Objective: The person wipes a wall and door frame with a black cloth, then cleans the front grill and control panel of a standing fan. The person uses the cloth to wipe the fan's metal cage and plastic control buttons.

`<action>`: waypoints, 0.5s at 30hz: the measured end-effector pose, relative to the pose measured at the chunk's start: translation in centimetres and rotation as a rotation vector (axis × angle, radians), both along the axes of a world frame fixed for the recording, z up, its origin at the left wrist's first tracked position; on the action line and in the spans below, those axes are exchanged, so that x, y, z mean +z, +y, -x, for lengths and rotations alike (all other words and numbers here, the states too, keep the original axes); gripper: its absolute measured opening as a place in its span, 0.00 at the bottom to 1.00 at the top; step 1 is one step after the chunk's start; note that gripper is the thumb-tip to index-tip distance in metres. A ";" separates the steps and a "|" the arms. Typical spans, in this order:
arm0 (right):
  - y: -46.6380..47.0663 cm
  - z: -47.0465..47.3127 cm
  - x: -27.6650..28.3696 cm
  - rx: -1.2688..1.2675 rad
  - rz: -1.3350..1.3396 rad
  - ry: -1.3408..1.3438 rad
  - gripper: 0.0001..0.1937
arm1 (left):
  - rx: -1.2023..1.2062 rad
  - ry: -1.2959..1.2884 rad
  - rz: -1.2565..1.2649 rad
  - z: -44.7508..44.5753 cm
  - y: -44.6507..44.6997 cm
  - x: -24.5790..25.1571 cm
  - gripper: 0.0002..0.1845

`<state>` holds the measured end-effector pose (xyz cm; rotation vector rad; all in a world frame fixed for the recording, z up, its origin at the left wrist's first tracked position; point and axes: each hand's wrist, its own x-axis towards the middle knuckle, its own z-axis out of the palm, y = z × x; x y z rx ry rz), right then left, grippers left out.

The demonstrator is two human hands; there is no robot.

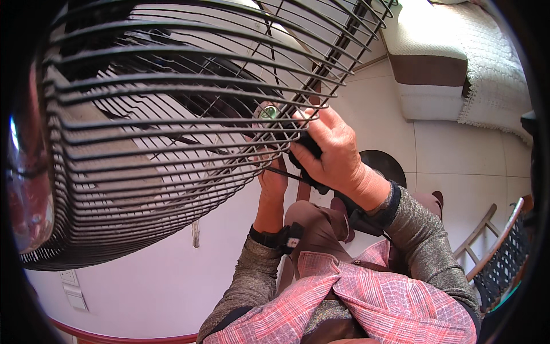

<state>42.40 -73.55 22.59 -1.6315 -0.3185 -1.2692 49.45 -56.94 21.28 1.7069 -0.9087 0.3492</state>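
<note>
A black wire fan guard (pixel 172 124) fills the upper left, very near the camera, with fan blades behind its wires. My right hand (pixel 333 150) is at the guard's right rim, fingers curled against it and a black part below it. Lower and to the left, my left hand (pixel 273 176) is raised behind the rim, its fingers partly hidden by the wires. A greenish shiny round thing (pixel 268 112) shows through the wires near my fingertips. Whether either hand grips something cannot be made out fully. Below my right forearm is a round black base (pixel 382 165).
A sofa (pixel 429 73) with a white lace cover stands at the upper right on a tiled floor (pixel 451 148). At the lower right is a wooden-framed chair (pixel 498 245). Wall sockets (pixel 68 277) are on the white wall at lower left.
</note>
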 end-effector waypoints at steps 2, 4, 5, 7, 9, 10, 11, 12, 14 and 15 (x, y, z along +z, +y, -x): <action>0.7 0.2 -0.2 -0.051 0.073 0.015 0.23 | 0.096 0.071 -0.013 -0.1 0.0 -0.3 0.34; 1.4 1.0 -0.5 -0.021 0.171 0.047 0.25 | -0.032 0.143 0.092 0.0 0.3 -0.3 0.31; 1.8 1.3 -0.7 0.001 0.222 0.012 0.25 | -0.020 0.143 0.076 0.1 0.3 -0.4 0.30; 2.2 1.6 -0.9 -0.011 0.269 0.023 0.27 | 0.045 0.114 -0.024 0.4 0.1 -0.4 0.28; 1.8 1.7 -1.1 -0.049 0.293 0.015 0.27 | 0.174 0.012 -0.118 0.6 -0.2 -0.1 0.28; 1.5 1.6 -1.1 -0.050 0.286 0.025 0.27 | 0.161 0.036 -0.094 0.7 -0.5 0.1 0.28; 1.1 1.5 -1.1 -0.070 0.291 0.021 0.26 | 0.159 0.088 -0.076 0.7 -0.7 0.3 0.29; 0.7 1.3 -1.1 -0.087 0.290 0.023 0.26 | 0.100 0.181 -0.023 0.7 -1.0 0.5 0.29; 0.1 1.0 -0.8 -0.120 0.261 0.043 0.25 | -0.078 0.264 0.164 0.7 -1.7 0.9 0.31; -0.1 0.9 -0.6 -0.130 0.225 0.065 0.23 | -0.050 0.201 0.152 0.7 -2.0 1.0 0.33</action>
